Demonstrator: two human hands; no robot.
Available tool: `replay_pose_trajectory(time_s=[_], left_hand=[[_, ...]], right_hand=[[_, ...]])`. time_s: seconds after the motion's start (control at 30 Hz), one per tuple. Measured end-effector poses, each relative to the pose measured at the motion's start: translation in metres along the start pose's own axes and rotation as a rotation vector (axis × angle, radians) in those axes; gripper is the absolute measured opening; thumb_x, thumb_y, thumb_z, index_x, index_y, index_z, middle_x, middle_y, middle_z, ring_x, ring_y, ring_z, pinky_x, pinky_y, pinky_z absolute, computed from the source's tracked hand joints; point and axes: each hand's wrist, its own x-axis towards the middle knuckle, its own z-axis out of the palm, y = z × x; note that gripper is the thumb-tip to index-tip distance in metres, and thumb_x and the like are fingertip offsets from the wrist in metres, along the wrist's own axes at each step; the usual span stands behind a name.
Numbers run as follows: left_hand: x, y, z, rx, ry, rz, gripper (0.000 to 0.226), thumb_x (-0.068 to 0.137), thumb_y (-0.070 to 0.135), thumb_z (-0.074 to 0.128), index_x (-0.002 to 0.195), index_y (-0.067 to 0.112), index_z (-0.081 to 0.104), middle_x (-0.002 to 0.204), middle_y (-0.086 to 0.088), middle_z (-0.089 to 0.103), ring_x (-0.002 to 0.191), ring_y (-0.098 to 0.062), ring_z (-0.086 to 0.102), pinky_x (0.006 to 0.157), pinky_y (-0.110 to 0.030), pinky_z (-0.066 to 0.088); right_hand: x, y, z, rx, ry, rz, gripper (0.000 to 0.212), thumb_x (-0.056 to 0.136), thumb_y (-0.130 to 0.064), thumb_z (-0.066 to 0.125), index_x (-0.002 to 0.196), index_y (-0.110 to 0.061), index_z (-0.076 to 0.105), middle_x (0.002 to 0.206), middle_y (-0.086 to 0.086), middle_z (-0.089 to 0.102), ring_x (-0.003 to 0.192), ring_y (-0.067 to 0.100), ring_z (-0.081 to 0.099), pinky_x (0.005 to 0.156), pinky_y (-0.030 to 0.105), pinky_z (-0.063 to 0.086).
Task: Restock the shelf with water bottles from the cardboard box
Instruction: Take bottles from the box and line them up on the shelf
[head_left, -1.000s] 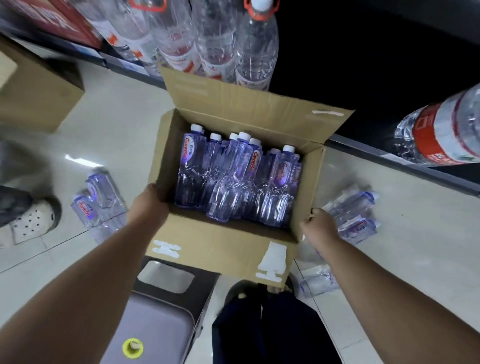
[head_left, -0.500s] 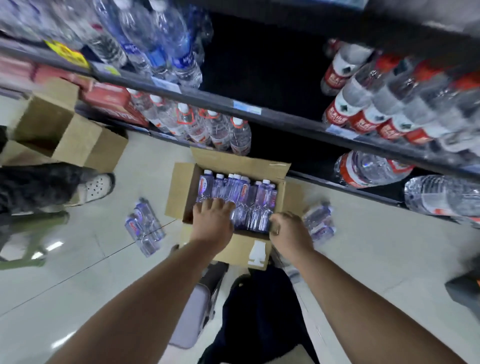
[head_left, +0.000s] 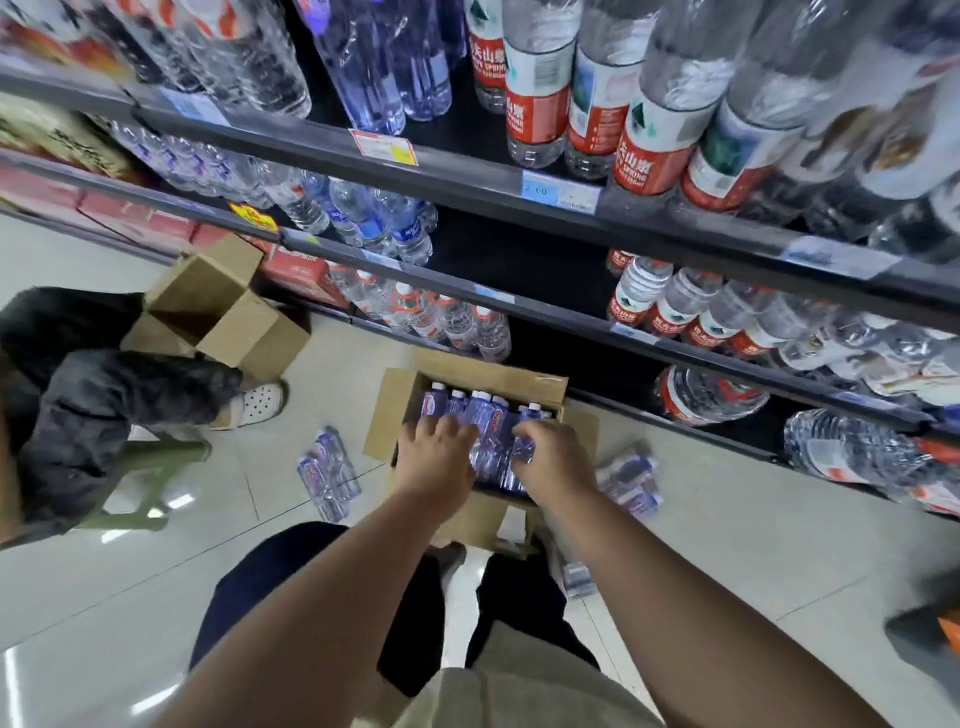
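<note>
The pale tiled floor carries an open cardboard box packed with purple water bottles, which stands close against the foot of the dark shelf. A bundle of loose purple bottles lies on each side of it, an empty second box sits further left, and a green stool is nearby. Red-labelled bottles and blue-labelled bottles stand on the upper boards, and big bottles lie on their sides on the lowest.

Both forearms extend forward and downward. Left hand and right hand are palm-down, close together, fingers bent downward; grip not discernible.
</note>
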Motion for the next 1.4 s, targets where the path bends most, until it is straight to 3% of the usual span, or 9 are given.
replay_pose_trajectory(time_s=[0.13,0.33,0.47,0.67,0.93,1.13,1.4], left_hand=[[0.0,-0.005,-0.024,-0.012,0.053,-0.082,0.049,0.089,0.035,0.051,0.138,0.031,0.041,0.132,-0.002,0.05,0.121,-0.028,0.043,0.099,-0.04,0.031],[0.006,-0.007,-0.039,-0.012,0.062,-0.175,0.044,0.086,0.034,0.054,0.13,0.033,0.048,0.13,0.001,0.053,0.121,-0.025,0.043,0.1,-0.039,0.031],[0.009,0.004,-0.041,0.055,0.064,-0.091,0.046,0.085,0.03,0.054,0.13,0.031,0.049,0.128,0.002,0.054,0.12,-0.025,0.044,0.098,-0.038,0.03],[0.029,0.017,-0.028,0.142,0.036,0.076,0.044,0.084,0.032,0.054,0.128,0.03,0.051,0.126,0.002,0.055,0.119,-0.025,0.045,0.096,-0.038,0.031],[0.077,0.012,0.017,0.148,0.008,0.223,0.041,0.085,0.029,0.055,0.126,0.028,0.053,0.125,0.001,0.057,0.119,-0.026,0.045,0.097,-0.041,0.033],[0.121,-0.031,0.055,0.045,-0.096,0.221,0.044,0.085,0.03,0.055,0.129,0.03,0.05,0.131,0.0,0.053,0.126,-0.026,0.04,0.101,-0.041,0.032],[0.209,-0.105,0.163,0.029,-0.158,0.147,0.045,0.082,0.029,0.055,0.127,0.031,0.052,0.13,-0.002,0.054,0.119,-0.026,0.047,0.097,-0.04,0.035]], right_hand=[[0.006,0.006,-0.011,0.053,0.018,0.011,0.038,0.078,-0.017,0.069,0.116,-0.018,0.066,0.109,0.005,0.067,0.103,0.027,0.061,0.085,0.03,0.048],[-0.004,0.026,-0.015,0.104,0.04,0.02,0.035,0.082,-0.018,0.067,0.117,-0.014,0.064,0.113,0.008,0.066,0.105,0.027,0.06,0.092,0.038,0.049],[-0.013,0.043,-0.014,0.109,0.035,0.031,0.034,0.083,-0.016,0.07,0.116,-0.018,0.062,0.119,0.003,0.062,0.098,0.02,0.062,0.089,0.036,0.052],[-0.003,0.048,-0.012,0.024,0.085,0.006,0.035,0.084,-0.018,0.068,0.118,-0.018,0.061,0.123,0.0,0.062,0.116,0.02,0.052,0.098,0.034,0.045],[0.024,0.043,0.025,0.095,0.079,0.096,0.03,0.084,-0.017,0.062,0.114,-0.016,0.06,0.121,0.001,0.057,0.12,0.022,0.044,0.103,0.036,0.034],[0.057,0.021,0.064,0.196,0.129,0.335,0.048,0.085,-0.019,0.06,0.133,-0.024,0.052,0.139,0.007,0.047,0.133,0.03,0.037,0.11,0.046,0.033],[0.156,0.04,0.183,0.207,0.065,0.477,0.041,0.084,-0.028,0.062,0.124,-0.026,0.056,0.122,0.002,0.059,0.115,0.025,0.052,0.094,0.039,0.048]])
